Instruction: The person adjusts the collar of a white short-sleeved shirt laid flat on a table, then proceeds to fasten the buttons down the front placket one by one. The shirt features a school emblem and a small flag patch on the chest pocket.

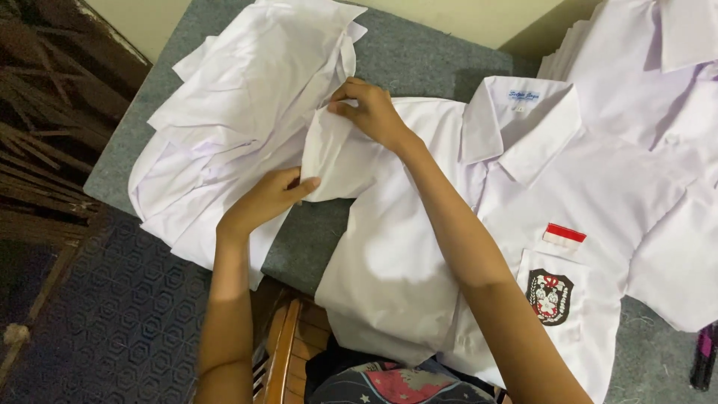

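Note:
A white short-sleeved shirt [419, 247] lies front-up on the grey padded table [419, 56], collar toward the far side, with a red-and-white patch [563, 236] above a crest badge [550, 296] on its pocket. My left hand [265, 198] pinches the near edge of the shirt's sleeve [336, 161]. My right hand [372, 112] grips the far edge of the same sleeve, which is lifted and creased between both hands.
A loose heap of white shirts [239, 112] lies at the left of the table. More white shirts [651, 67] are stacked at the far right. A dark patterned carpet [120, 314] and a wooden chair back [284, 352] sit below; dark slats are at far left.

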